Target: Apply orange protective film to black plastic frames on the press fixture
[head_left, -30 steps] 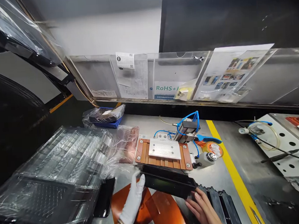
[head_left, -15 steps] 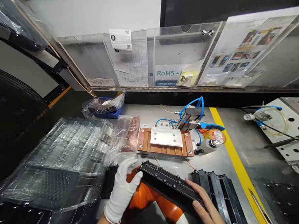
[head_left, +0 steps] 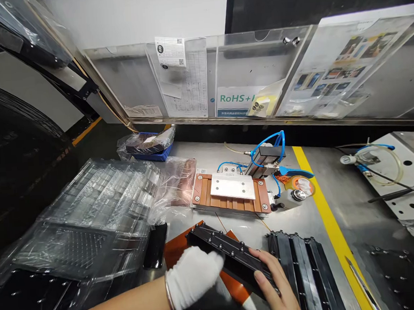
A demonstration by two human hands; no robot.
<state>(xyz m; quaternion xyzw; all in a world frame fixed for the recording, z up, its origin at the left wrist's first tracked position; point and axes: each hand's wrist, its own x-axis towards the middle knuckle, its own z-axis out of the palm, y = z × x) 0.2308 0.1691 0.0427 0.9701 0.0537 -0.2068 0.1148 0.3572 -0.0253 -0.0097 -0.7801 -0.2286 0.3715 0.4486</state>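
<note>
Holding: long black studded part (head_left: 230,259), pinched between my two hands low in the middle of the view, just above the surface (head_left: 340,212).
Left hand: white-gloved left hand (head_left: 195,277), closed over the part's middle from the near side; glove hides some of the top face.
Right hand: bare right hand (head_left: 276,286), fingers (head_left: 266,268) curled over the part's near-right end, gripping it.
Why two hands: my judgement, the part is long and thin, so one hand steadies the middle and the other holds the end to keep it level and stop it twisting.
Long axis: runs from far-left to near-right, diagonal across the view; far end points toward the clear plastic trays (head_left: 101,203).
Face: row of small studs along the upper edge faces up and away from me.
Beneath: orange sheets (head_left: 178,250) lie flat under the part; contact with it I cannot tell.
Right of it: stack of similar black parts (head_left: 305,266), just beside my right hand, lying side by side.
Beyond: copper-coloured fixture with a white plate (head_left: 232,193), blue air hoses (head_left: 269,144) behind it, apart from the part.
Further out: yellow line (head_left: 318,199) on the surface; document holders (head_left: 244,75) along the back.
</note>
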